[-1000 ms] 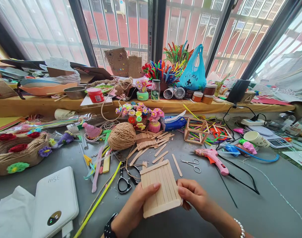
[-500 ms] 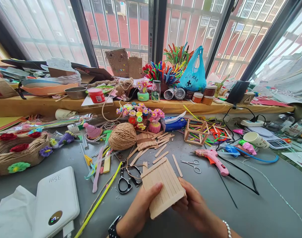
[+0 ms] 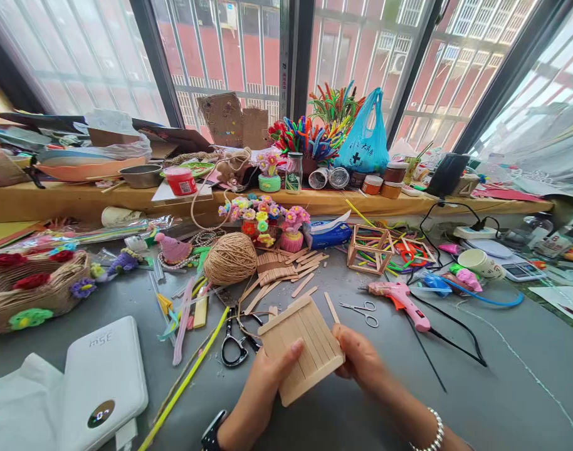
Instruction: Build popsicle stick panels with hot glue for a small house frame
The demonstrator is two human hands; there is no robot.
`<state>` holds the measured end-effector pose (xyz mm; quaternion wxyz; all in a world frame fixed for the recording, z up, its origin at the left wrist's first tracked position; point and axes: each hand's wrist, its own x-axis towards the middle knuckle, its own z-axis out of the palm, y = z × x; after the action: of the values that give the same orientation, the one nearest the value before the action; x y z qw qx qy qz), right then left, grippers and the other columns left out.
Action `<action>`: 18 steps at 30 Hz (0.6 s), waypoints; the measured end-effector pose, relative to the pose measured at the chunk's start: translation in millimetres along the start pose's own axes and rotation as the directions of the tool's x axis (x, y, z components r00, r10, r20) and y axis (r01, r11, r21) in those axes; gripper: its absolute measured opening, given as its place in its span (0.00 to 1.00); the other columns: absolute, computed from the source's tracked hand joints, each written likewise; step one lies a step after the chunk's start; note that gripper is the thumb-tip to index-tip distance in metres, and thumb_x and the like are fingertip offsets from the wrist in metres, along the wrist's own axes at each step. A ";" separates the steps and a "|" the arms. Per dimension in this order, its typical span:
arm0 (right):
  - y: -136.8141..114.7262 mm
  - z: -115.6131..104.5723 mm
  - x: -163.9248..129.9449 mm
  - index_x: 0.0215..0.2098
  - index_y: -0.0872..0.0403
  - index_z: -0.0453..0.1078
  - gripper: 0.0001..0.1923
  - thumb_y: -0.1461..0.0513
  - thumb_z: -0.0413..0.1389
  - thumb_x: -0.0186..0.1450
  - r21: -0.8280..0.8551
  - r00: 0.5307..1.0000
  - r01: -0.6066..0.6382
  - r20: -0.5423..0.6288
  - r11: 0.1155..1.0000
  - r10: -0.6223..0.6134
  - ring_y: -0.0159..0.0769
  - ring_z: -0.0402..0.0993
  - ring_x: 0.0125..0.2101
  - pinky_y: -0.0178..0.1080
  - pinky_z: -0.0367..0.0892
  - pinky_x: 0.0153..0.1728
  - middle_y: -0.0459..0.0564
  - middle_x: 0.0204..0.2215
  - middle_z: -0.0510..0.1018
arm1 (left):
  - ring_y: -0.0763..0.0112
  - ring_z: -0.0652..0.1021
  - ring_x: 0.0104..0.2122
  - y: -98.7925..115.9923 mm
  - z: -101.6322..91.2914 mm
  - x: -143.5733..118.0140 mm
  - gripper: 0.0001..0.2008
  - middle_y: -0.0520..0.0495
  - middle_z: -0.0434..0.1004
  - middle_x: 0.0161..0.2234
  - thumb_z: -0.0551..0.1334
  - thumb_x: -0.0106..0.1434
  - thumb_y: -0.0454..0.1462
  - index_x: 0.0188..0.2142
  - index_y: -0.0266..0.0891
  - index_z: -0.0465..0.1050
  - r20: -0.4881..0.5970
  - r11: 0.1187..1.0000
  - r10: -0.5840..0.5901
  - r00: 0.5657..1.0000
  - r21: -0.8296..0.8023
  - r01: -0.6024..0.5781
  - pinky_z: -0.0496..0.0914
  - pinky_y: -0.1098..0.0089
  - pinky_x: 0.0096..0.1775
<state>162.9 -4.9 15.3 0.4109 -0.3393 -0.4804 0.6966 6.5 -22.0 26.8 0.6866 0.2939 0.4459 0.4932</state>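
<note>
Barred windows back a cluttered grey table (image 3: 479, 401). On the wooden ledge (image 3: 61, 199), a vase (image 3: 310, 164) holds bright pipe cleaners. Over the table's near edge, left hand (image 3: 262, 388) and right hand (image 3: 362, 360) grip a craft-stick panel (image 3: 301, 346).
</note>
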 end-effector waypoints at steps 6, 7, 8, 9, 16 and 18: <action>-10.1 -12.6 -4.1 0.19 0.55 0.56 0.22 0.46 0.48 0.59 -0.373 0.997 0.080 0.051 0.924 -0.066 0.25 0.53 0.19 0.31 0.49 0.20 0.41 0.17 0.58 | 0.52 0.76 0.37 -1.4 -0.3 0.6 0.23 0.39 0.78 0.34 0.66 0.46 0.43 0.39 0.31 0.71 0.050 1.000 -0.021 0.999 -0.017 0.022 0.69 0.59 0.39; -9.3 -12.1 -4.5 0.19 0.55 0.56 0.22 0.46 0.47 0.59 -0.351 0.997 0.080 0.049 0.933 -0.067 0.25 0.52 0.19 0.31 0.48 0.19 0.41 0.17 0.57 | 0.51 0.76 0.37 -1.6 -0.4 0.6 0.24 0.39 0.78 0.35 0.67 0.46 0.43 0.40 0.30 0.71 0.051 0.999 -0.022 0.998 -0.025 0.023 0.69 0.59 0.40; -7.7 -11.1 -4.5 0.19 0.55 0.55 0.22 0.46 0.48 0.59 -0.305 0.998 0.067 0.039 0.950 -0.058 0.24 0.51 0.19 0.31 0.48 0.19 0.40 0.17 0.56 | 0.51 0.76 0.37 -1.8 -0.4 0.6 0.24 0.39 0.78 0.35 0.67 0.45 0.43 0.40 0.30 0.71 0.051 0.999 -0.025 0.998 -0.032 0.026 0.69 0.59 0.40; -5.4 -9.6 -4.2 0.20 0.54 0.55 0.22 0.46 0.48 0.58 -0.238 0.999 0.042 0.022 0.970 -0.038 0.24 0.50 0.18 0.30 0.47 0.19 0.40 0.17 0.55 | 0.52 0.76 0.37 -2.0 -0.5 0.7 0.24 0.39 0.78 0.35 0.67 0.45 0.43 0.40 0.30 0.71 0.052 0.999 -0.030 0.998 -0.038 0.032 0.69 0.59 0.40; 6.3 7.9 -0.7 0.20 0.55 0.54 0.21 0.48 0.54 0.56 0.305 0.992 -0.089 -0.055 0.948 0.111 0.22 0.46 0.16 0.29 0.45 0.19 0.37 0.14 0.55 | 0.53 0.75 0.38 -0.8 -1.4 1.4 0.24 0.39 0.77 0.36 0.66 0.46 0.44 0.40 0.32 0.71 0.035 0.999 -0.034 0.999 -0.016 0.034 0.68 0.62 0.40; 6.5 10.8 -0.8 0.20 0.55 0.54 0.20 0.49 0.53 0.58 0.368 0.993 -0.096 -0.030 0.925 0.114 0.22 0.45 0.15 0.29 0.44 0.18 0.37 0.12 0.55 | 0.54 0.76 0.37 0.2 -1.4 1.2 0.24 0.40 0.77 0.36 0.66 0.47 0.44 0.41 0.32 0.70 0.040 0.999 -0.030 0.999 -0.019 0.031 0.68 0.63 0.38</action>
<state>152.3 -11.1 12.5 0.4410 -0.2995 -0.3128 0.7861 5.2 -20.9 26.0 0.7057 0.2899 0.4317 0.4813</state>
